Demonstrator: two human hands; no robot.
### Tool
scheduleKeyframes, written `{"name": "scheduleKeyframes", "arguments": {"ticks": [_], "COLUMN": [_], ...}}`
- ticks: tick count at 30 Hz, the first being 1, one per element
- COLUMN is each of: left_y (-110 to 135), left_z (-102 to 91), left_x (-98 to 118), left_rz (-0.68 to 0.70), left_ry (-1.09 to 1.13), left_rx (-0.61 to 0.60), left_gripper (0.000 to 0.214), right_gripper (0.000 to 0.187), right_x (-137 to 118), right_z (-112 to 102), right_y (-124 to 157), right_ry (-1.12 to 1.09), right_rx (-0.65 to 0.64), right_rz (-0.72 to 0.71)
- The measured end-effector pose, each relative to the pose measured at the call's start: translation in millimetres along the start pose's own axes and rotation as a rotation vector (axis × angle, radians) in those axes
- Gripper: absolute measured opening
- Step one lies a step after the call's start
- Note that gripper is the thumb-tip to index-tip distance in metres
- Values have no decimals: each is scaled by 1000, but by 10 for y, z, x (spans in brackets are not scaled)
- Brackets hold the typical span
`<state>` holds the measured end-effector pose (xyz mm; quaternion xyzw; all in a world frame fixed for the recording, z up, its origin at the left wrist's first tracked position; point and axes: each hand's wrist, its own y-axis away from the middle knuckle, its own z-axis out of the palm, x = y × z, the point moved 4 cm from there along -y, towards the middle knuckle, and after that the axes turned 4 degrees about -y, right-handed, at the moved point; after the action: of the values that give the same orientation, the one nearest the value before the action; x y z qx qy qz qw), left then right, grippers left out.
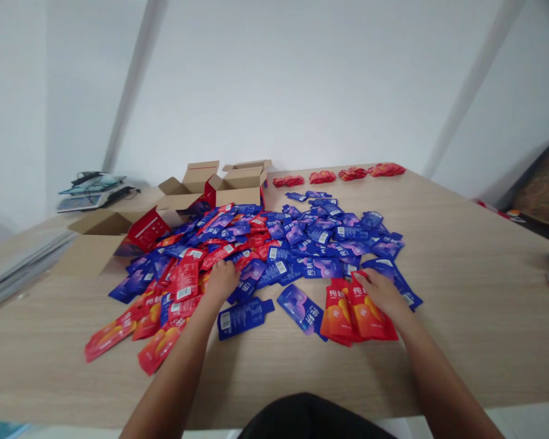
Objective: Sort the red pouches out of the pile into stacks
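Red packets (pixel 341 317) lie fanned on the desk (pixel 466 292), long axes close to the 12-to-6 o'clock line, necks toward 12. They spread toward 6 o'clock from the fingers of the right hand (pixel 380 289), which bend slightly open over their top end; whether these pinch, I cannot tell. Toward 10, the left hand (pixel 222 281) dips curled fingers into a mixed pile (pixel 297 235), grip hidden. Cardboard boxes (pixel 238 196) stand beyond, toward 11.

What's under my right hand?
Under your right hand are overlapping red pouches, fronts partly showing. The hand hides part of one, and whatever lies beneath the pouches can't be seen.
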<state>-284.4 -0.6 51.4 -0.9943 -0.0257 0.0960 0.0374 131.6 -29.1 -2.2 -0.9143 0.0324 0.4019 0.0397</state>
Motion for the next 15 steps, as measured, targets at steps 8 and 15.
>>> {"name": "scheduleKeyframes", "arguments": {"ticks": [8, 15], "left_y": [-186, 76], "left_z": [125, -476], "left_x": [-117, 80], "left_rz": [-17, -135], "left_ry": [519, 1142], "left_rx": [-55, 394], "left_gripper": [14, 20], "right_gripper": [23, 24], "right_x": [-40, -539], "right_z": [-36, -278], "right_y": [48, 237], "right_ry": [144, -101], "right_rx": [169, 330], "right_rz": [-157, -331]}}
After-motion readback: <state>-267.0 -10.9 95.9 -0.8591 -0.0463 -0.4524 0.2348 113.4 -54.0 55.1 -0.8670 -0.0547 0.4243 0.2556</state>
